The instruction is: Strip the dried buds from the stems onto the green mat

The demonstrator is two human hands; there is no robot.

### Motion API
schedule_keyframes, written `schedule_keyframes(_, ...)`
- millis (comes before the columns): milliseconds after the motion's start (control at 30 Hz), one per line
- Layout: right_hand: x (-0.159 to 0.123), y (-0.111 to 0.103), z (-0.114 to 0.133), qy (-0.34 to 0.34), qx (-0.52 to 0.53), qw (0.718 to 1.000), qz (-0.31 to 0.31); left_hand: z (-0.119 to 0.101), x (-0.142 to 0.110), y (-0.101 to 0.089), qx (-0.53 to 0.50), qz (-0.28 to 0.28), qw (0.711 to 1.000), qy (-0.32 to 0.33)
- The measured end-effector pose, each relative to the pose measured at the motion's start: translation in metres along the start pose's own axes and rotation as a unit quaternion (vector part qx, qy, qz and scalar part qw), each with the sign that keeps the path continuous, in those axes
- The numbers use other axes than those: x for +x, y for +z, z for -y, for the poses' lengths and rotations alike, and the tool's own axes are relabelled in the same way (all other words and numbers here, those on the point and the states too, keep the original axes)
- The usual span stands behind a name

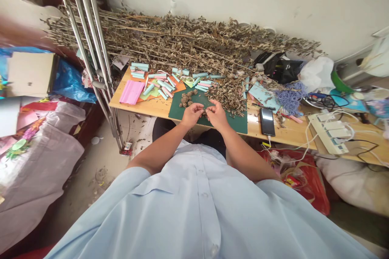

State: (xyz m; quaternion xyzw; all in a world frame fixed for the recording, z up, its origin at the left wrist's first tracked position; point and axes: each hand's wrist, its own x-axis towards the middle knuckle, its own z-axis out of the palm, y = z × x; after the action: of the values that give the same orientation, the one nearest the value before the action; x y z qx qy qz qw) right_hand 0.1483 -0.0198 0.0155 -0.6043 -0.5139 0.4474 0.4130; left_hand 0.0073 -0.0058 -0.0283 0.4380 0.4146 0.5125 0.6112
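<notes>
Over the front edge of a dark green cutting mat (174,109), my left hand (192,115) and my right hand (216,115) meet with fingertips almost touching. Both are closed in a pinch on a small clump of dried leaves (205,114), largely covered by the fingers. Just beyond my left hand sit several rolled balls of dried leaf (186,99). A loose heap of dried leaves (231,97) lies on the mat beside and beyond my right hand.
Long dried plant stalks (182,40) stretch along the wall. Blue and pink paper rolls (165,85) and a pink sheet (131,92) lie left. A phone (267,121), blue cord (290,99) and power strip (330,133) lie right. Metal crutches (91,36) lean at the table's left end.
</notes>
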Motion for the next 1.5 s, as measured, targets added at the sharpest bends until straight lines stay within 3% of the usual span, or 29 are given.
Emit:
schedule_keyframes(267,0.005,-0.005,-0.006,0.010,-0.005,1.000,-0.009,-0.003,-0.001,0.000,-0.002,-0.012,1.000,-0.023)
schedule_keyframes(700,0.003,-0.004,-0.009,-0.020,0.013,1.000,-0.006,-0.010,-0.002,0.006,0.061,-0.018,0.998,-0.015)
schedule_keyframes(867,0.000,-0.003,-0.007,-0.018,0.004,1.000,-0.005,-0.006,-0.001,0.005,0.039,-0.021,0.999,0.001)
schedule_keyframes(1133,-0.004,-0.004,-0.008,-0.092,-0.096,0.991,0.016,-0.008,-0.002,0.005,0.018,-0.016,0.999,-0.022)
schedule_keyframes(1500,-0.007,-0.010,-0.004,-0.160,-0.252,0.952,0.065,-0.014,-0.005,0.007,0.008,-0.004,1.000,-0.019)
